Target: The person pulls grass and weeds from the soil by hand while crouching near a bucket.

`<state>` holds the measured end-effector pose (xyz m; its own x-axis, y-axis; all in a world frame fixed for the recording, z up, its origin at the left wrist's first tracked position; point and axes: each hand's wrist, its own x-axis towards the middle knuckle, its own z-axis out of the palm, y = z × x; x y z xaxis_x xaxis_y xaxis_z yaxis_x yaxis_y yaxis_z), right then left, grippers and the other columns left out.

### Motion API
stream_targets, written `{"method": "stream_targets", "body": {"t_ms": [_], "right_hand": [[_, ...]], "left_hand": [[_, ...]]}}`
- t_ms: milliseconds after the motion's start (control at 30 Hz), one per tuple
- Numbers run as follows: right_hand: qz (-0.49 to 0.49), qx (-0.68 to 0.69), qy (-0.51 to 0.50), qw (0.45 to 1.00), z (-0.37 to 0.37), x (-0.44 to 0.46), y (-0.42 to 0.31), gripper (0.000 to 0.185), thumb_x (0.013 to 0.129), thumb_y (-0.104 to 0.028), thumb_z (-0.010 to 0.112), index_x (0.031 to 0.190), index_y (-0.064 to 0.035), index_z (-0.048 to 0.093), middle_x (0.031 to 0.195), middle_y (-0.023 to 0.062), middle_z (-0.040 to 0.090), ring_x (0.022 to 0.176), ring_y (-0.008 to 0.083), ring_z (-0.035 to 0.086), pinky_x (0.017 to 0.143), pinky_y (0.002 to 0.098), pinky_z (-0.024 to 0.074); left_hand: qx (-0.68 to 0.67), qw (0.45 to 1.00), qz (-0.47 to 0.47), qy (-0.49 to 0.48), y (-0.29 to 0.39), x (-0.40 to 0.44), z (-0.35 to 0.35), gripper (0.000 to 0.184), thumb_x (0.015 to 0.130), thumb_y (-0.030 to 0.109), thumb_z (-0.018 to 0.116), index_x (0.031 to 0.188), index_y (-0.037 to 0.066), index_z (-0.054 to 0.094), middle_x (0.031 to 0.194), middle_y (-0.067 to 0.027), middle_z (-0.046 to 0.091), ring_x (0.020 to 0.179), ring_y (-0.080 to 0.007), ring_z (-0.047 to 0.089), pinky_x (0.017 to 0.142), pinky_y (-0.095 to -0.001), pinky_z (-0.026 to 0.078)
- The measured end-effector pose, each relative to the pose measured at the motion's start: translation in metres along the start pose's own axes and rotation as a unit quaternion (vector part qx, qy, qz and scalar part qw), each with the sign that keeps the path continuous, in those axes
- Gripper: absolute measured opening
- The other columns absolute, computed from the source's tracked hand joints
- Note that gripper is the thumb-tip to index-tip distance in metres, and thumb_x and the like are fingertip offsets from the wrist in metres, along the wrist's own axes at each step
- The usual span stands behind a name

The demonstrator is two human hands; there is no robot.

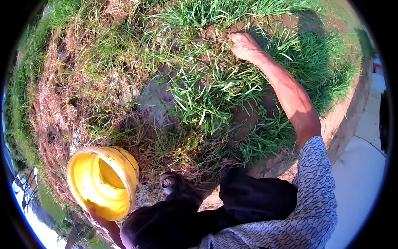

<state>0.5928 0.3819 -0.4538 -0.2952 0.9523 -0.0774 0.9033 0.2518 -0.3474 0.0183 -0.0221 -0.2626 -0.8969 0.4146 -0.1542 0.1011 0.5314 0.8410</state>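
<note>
A yellow plastic bucket (131, 162) is tilted at the lower left, its mouth facing up toward me. My left hand (96, 218) grips its lower rim, fingers partly hidden by the bucket wall. Inside, the yellow wall is sunlit with a darker shadow patch. Far out in front, my right arm reaches to the upper right, where my right hand (245, 47) is down at the green grass (215, 89) with its fingers closed. What they pinch is lost among the blades and soil.
Dry brown straw (62, 112) covers the ground to the left. Bare grey soil (157, 99) shows in the middle. A foot in a sandal (169, 182) is near the bucket. An earth edge (352, 112) drops to a pale surface (360, 170) at the right.
</note>
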Motion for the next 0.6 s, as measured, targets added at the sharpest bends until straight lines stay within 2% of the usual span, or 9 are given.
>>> {"method": "stream_targets", "body": {"t_ms": [100,133,167,233,300,367,433,467,600], "right_hand": [[0.033,-0.002,-0.109,0.994,0.006,-0.013,-0.009,0.037,0.076,-0.009,0.059,0.113,-0.0018,0.059,0.080,0.0183,0.066,0.078,0.0325,0.067,0.072,0.0414,0.0534],[0.061,0.076,-0.104,0.990,-0.001,-0.018,-0.024,0.046,0.075,-0.009,0.060,0.121,-0.0027,0.054,0.077,0.0183,0.065,0.074,0.0331,0.066,0.068,0.0419,0.0526],[0.114,0.115,-0.178,0.971,-0.015,-0.020,-0.037,0.048,0.075,-0.009,0.061,0.122,-0.0048,0.055,0.076,0.0184,0.065,0.074,0.0329,0.066,0.066,0.0423,0.0513],[0.020,-0.019,-0.088,0.996,0.008,-0.010,-0.038,0.048,0.074,-0.011,0.064,0.122,-0.0068,0.056,0.078,0.0181,0.066,0.075,0.0335,0.066,0.066,0.0432,0.0510],[-0.037,0.059,-0.057,0.996,0.028,-0.003,-0.041,0.046,0.074,-0.006,0.062,0.120,-0.0058,0.057,0.083,0.0202,0.067,0.075,0.0337,0.066,0.067,0.0421,0.0513],[-0.024,0.082,-0.043,0.995,0.042,0.002,-0.051,0.049,0.075,-0.013,0.068,0.122,-0.0079,0.056,0.090,0.0179,0.067,0.081,0.0349,0.066,0.071,0.0411,0.0527],[-0.039,0.061,0.046,0.996,0.058,0.004,-0.058,0.039,0.073,-0.019,0.069,0.109,-0.0103,0.059,0.083,0.0151,0.065,0.078,0.0354,0.065,0.066,0.0456,0.0511],[-0.033,0.032,0.056,0.997,0.063,0.006,-0.059,0.027,0.074,-0.020,0.066,0.098,-0.0101,0.058,0.080,0.0143,0.064,0.076,0.0354,0.064,0.063,0.0466,0.0505],[-0.045,0.006,0.043,0.998,0.070,0.016,-0.054,0.015,0.073,-0.016,0.064,0.084,-0.0077,0.057,0.074,0.0163,0.063,0.072,0.0366,0.064,0.061,0.0473,0.0500]], "left_hand": [[-0.002,1.000,-0.018,-0.023,0.014,-0.011,0.012,0.049,0.083,0.028,0.051,0.124,0.002,0.045,0.112,-0.0175,0.050,0.101,-0.0282,0.055,0.087,-0.0403,0.048],[0.001,1.000,-0.016,-0.023,0.013,-0.010,0.011,0.048,0.083,0.027,0.050,0.123,0.001,0.045,0.111,-0.0174,0.050,0.100,-0.0288,0.055,0.086,-0.0409,0.049],[-0.004,1.000,-0.021,-0.015,0.012,-0.008,0.009,0.048,0.082,0.027,0.050,0.122,0.001,0.046,0.112,-0.0176,0.050,0.101,-0.0290,0.055,0.086,-0.0411,0.049],[-0.017,0.999,-0.031,0.000,0.008,-0.004,0.005,0.047,0.082,0.026,0.050,0.122,0.002,0.046,0.113,-0.0180,0.050,0.101,-0.0295,0.055,0.085,-0.0414,0.049],[-0.024,0.999,-0.022,0.012,0.003,0.000,0.004,0.047,0.081,0.025,0.050,0.121,0.001,0.046,0.114,-0.0189,0.050,0.102,-0.0301,0.055,0.086,-0.0417,0.049],[-0.039,0.999,-0.017,0.017,0.002,0.001,0.006,0.047,0.081,0.025,0.050,0.121,0.001,0.046,0.114,-0.0193,0.050,0.102,-0.0302,0.055,0.086,-0.0419,0.048],[-0.024,0.999,-0.027,0.016,0.003,-0.001,0.004,0.048,0.080,0.025,0.051,0.122,0.001,0.046,0.115,-0.0190,0.050,0.103,-0.0303,0.055,0.087,-0.0420,0.048],[-0.017,0.999,-0.031,0.015,0.004,-0.001,0.005,0.049,0.080,0.024,0.051,0.123,0.001,0.046,0.116,-0.0189,0.050,0.103,-0.0304,0.055,0.087,-0.0420,0.048],[-0.026,0.999,-0.029,0.007,0.007,0.000,0.006,0.052,0.079,0.024,0.051,0.126,0.002,0.045,0.116,-0.0179,0.051,0.104,-0.0303,0.056,0.088,-0.0422,0.049]]}}
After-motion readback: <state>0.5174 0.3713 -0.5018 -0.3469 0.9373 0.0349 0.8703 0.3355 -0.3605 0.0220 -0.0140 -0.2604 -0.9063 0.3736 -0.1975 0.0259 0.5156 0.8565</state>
